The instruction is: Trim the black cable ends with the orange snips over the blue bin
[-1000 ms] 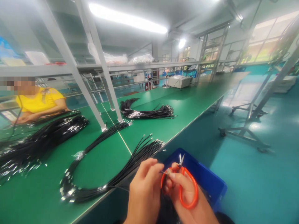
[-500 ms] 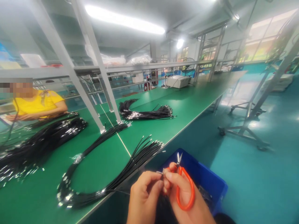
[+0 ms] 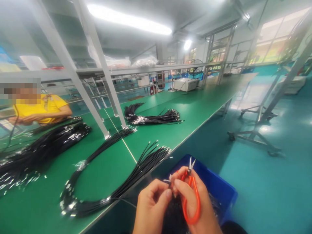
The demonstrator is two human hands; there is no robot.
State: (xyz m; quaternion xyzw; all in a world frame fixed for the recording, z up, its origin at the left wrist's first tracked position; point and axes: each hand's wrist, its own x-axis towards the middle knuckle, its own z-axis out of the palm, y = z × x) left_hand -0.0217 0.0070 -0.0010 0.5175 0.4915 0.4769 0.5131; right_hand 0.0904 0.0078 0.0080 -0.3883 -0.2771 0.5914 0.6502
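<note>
Over the blue bin [image 3: 224,190], my left hand [image 3: 153,200] pinches a thin black cable [image 3: 168,181], with a pale end showing at the fingertips. My right hand [image 3: 186,191] has a pair of orange-handled scissors [image 3: 198,203] looped in its grip, blades pointing up and slightly apart. Its thumb and forefinger meet the same cable end, close to the left fingertips. Most of that cable is hidden by the hands. To the left, a curved bundle of black cables [image 3: 143,169] with silvery tips lies on the green table [image 3: 107,177], its near ends at the table edge.
Another cable bundle [image 3: 153,118] lies farther back, and a large dark pile [image 3: 48,149] sits at left. Grey shelf posts [image 3: 113,97] rise from the table. A co-worker in a yellow top [image 3: 51,105] sits across. A wheeled metal frame [image 3: 253,139] stands right.
The scissors and my right hand have shifted slightly right, the blades tilting a little more to the right. More of the pale cable end shows between my fingertips.
</note>
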